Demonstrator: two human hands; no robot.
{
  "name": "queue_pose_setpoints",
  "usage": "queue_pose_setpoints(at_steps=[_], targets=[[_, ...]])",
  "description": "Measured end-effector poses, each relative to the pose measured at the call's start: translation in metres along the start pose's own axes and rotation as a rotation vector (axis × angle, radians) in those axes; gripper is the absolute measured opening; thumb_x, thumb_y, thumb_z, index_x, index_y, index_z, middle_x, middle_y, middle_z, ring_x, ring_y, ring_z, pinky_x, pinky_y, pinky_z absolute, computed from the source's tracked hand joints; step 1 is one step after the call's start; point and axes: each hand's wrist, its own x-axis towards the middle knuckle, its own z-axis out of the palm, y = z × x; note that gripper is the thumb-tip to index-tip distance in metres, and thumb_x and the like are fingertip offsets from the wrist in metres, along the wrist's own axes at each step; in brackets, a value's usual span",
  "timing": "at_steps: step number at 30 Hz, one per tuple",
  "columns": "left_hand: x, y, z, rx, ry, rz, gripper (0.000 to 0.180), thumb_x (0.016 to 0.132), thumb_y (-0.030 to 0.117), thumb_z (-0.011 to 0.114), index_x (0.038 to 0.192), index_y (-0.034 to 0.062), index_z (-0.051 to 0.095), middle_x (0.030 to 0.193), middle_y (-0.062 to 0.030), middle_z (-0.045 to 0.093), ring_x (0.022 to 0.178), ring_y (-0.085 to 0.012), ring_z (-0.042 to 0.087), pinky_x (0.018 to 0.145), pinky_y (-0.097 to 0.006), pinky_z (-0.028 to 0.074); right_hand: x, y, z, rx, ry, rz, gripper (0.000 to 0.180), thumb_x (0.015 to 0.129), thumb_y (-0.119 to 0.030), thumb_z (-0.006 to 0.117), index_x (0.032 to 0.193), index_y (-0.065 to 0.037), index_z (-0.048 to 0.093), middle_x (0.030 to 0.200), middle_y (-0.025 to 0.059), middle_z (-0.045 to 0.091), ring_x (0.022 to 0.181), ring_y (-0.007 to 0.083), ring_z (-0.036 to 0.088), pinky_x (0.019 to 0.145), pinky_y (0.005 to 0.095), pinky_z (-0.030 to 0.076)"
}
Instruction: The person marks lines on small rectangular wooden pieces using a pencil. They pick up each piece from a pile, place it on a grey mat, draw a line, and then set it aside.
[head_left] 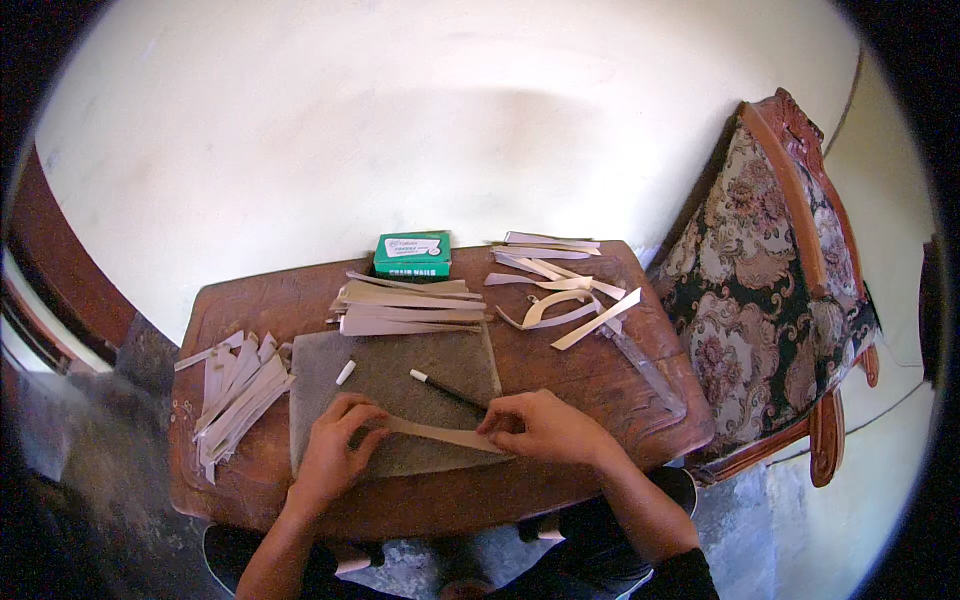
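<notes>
- Head view: we see a pale wall (400, 130) filling the background.
- To our right we have a chair (745, 265) with a carved wooden frame and flowered cover.
- Before us stands a brown wooden surface (590, 385) with rounded corners.
- On it, toward us, lies a grey mat (390, 395).
- Right of the mat we find a loose pile (560, 295) of pale strips, some curved.
- At the mat's left edge we have a fanned pile (240, 395).
- Across its far edge we see a flatter pile (405, 310).
- Our left hand (342, 440) is nearly closed, thumb and fingertips pinching one strip end.
- Our right hand (545, 428) is curled, thumb and forefinger gripping the other end.
- Behind the flatter pile we see a green box (413, 256) with a white label.
- Between our hands the pale strip (440, 433) spans the mat's near part; we cannot tell whether it touches.
- Just beyond it lies a black marker (450, 389), one end near our right fingers.
- Left of the marker we see a small white piece (346, 373).
</notes>
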Motion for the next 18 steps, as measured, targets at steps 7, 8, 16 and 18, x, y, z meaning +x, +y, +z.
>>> queue_pose_setpoints(at_steps=[7, 8, 16, 18], targets=[[-0.015, -0.019, 0.015, -0.004, 0.135, 0.074, 0.02, 0.085, 0.006, 0.075, 0.104, 0.0015, 0.069, 0.114, -0.0167, 0.062, 0.107, -0.0374, 0.063, 0.089, -0.043, 0.054, -0.004, -0.02, 0.009, -0.084, -0.042, 0.134, 0.024, 0.088, -0.02, 0.069, 0.109, -0.008, 0.068, 0.085, 0.0182, 0.071, 0.079, 0.0323, 0.071, 0.073, 0.0418, 0.055], [-0.017, -0.021, 0.017, -0.004, 0.13, 0.058, 0.021, 0.084, 0.007, 0.076, 0.105, 0.0031, 0.07, 0.115, -0.0168, 0.062, 0.108, -0.0375, 0.063, 0.091, -0.043, 0.053, -0.005, -0.018, 0.01, -0.093, -0.049, 0.139, 0.024, 0.088, -0.021, 0.068, 0.109, -0.008, 0.068, 0.085, 0.0182, 0.071, 0.078, 0.0327, 0.071, 0.073, 0.0422, 0.055], [-0.037, -0.019, 0.015, 0.149, 0.036, -0.012, 0.026, 0.084, 0.009, 0.075, 0.11, 0.0083, 0.073, 0.118, -0.0149, 0.064, 0.115, -0.0366, 0.06, 0.1, -0.044, 0.049, -0.006, -0.023, 0.004, -0.149, -0.112, 0.24, 0.023, 0.087, -0.023, 0.066, 0.106, -0.009, 0.067, 0.091, 0.0196, 0.072, 0.085, 0.0396, 0.07, 0.079, 0.0494, 0.056], [-0.039, -0.02, 0.012, 0.142, 0.057, 0.009, 0.027, 0.083, 0.008, 0.075, 0.11, 0.0085, 0.073, 0.117, -0.0146, 0.064, 0.113, -0.037, 0.06, 0.098, -0.045, 0.049, -0.005, -0.023, 0.004, -0.163, -0.127, 0.253, 0.023, 0.087, -0.023, 0.067, 0.106, -0.009, 0.067, 0.092, 0.0195, 0.072, 0.088, 0.0393, 0.07, 0.08, 0.0492, 0.056]])
